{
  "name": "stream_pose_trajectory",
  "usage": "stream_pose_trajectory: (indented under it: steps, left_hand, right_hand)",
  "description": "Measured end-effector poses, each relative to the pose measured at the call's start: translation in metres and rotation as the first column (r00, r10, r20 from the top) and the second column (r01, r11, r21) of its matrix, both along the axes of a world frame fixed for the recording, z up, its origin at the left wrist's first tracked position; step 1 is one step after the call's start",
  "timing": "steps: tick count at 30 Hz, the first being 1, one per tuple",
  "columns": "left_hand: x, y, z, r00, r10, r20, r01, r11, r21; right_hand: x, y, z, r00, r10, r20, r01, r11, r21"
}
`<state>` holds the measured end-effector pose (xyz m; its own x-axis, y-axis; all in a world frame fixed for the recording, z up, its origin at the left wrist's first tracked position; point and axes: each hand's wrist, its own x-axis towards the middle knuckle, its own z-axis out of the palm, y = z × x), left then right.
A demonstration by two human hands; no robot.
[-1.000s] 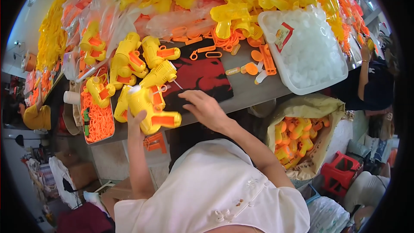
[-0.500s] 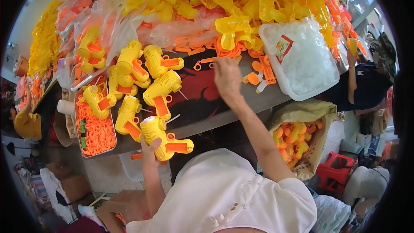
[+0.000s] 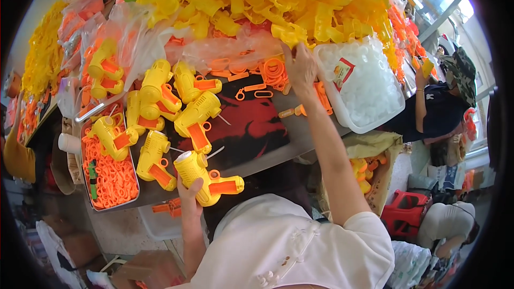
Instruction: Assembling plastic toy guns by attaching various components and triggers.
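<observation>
My left hand (image 3: 190,195) is closed around the back of a yellow toy gun (image 3: 203,179) with an orange grip panel and a white round end, held just off the table's near edge. At the foot of the large heap, my right hand (image 3: 301,69) has its fingers pinched at a loose yellow shell piece (image 3: 289,34); the fingers partly hide the contact. Left of centre lie several assembled yellow toy guns (image 3: 197,118), some with white sticks poking out. Orange rings (image 3: 274,73) and small orange link pieces (image 3: 263,94) lie left of my right forearm.
Yellow shells (image 3: 321,8) are heaped along the back. A white tub (image 3: 369,83) of translucent pieces stands right. A tray (image 3: 115,182) of orange rings sits left. Below the table's right edge stands a sack (image 3: 388,166) of toy parts. A co-worker (image 3: 439,101) is at the far right.
My right hand has moved up and away from the small orange pieces to the yellow shell. My left hand still holds the toy gun. The view has shifted slightly.
</observation>
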<state>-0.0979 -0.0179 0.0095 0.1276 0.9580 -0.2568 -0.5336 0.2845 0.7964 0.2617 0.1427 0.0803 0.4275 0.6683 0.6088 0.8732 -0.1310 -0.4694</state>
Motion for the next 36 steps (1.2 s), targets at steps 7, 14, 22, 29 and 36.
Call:
stream_pose_trajectory:
  steps: [7,14,22,29,36]
  left_hand:
    - [0.004,0.0,0.006,0.998,-0.02,-0.051,0.02,1.0,0.009]
    - [0.003,-0.016,0.015,0.984,-0.135,-0.12,0.137,0.99,0.014]
    - [0.016,-0.008,0.052,0.894,-0.021,-0.448,0.118,0.975,0.19]
    - [0.04,0.034,0.084,0.656,0.165,-0.736,0.446,0.702,0.555]
    - [0.066,0.057,0.098,0.386,0.352,-0.852,0.685,0.51,0.521]
  right_hand:
    - [0.027,0.042,-0.002,0.821,0.57,-0.038,-0.552,0.776,-0.304]
    - [0.023,0.01,-0.032,0.771,0.328,0.546,-0.224,0.942,-0.25]
    - [-0.051,-0.115,-0.059,0.691,0.666,0.281,-0.63,0.745,-0.217]
    - [-0.034,-0.152,-0.052,0.766,0.643,-0.005,-0.626,0.745,-0.23]
    - [-0.075,-0.125,-0.06,0.862,0.503,0.063,-0.447,0.813,-0.374]
